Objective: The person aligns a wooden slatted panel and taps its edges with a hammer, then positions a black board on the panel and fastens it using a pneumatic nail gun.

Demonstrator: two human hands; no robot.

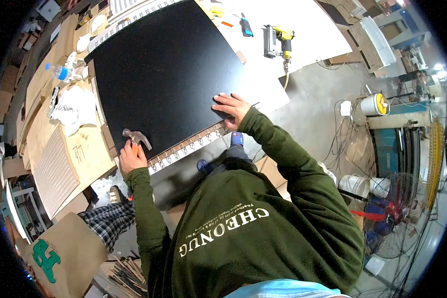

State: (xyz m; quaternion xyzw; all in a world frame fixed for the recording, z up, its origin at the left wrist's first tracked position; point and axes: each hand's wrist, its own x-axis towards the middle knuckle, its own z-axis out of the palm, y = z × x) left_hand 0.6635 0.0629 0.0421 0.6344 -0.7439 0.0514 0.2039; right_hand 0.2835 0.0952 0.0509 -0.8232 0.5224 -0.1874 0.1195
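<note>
A large black panel (pixel 169 69) lies flat before me, its near edge resting above a pale strip with a printed pattern (pixel 186 148). At the panel's near left corner, my left hand (pixel 132 158) is closed around the orange handle of a claw hammer (pixel 137 137). The hammer's metal head lies over the panel's surface. My right hand (pixel 237 110) rests on the near right corner with its fingers stretched out on the black face. Its thumb lies close to the panel's edge, and I see no tool in that hand.
Beyond the panel, a yellow nail gun (pixel 281 40) with a hose lies on a white board. On the left plywood are a crumpled white cloth (pixel 77 109) and a plastic bottle (pixel 57 71). Another person (pixel 74 248) stands at lower left; a fan (pixel 395 213) is at right.
</note>
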